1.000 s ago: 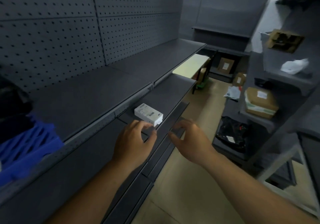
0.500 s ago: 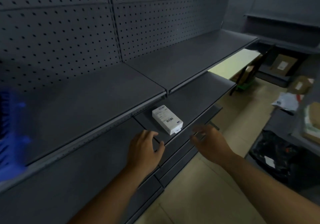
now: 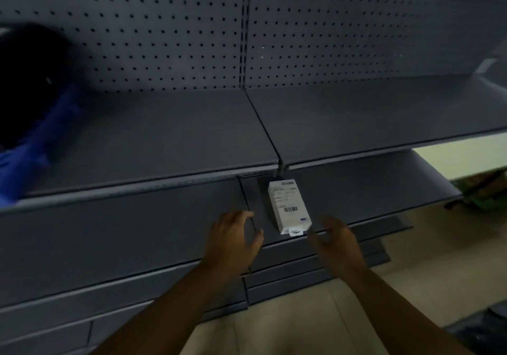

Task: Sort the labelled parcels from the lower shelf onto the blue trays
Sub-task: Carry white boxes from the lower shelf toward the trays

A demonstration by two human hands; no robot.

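both hands, left hand (image 3: 233, 241) and right hand (image 3: 336, 242), hover spread and empty beside the white parcel (image 3: 289, 205) on the lower shelf (image 3: 384, 190).

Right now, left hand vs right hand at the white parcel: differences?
Side: the left hand is left of the white parcel, the right hand right of it. Gap: left hand clearly apart; right hand nearly at its front corner, contact unclear. Both open, holding nothing.

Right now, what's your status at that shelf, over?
Both open: left hand and right hand flank white parcel, no grip yet. Parcel flat at front edge of lower shelf. Nothing in the way.
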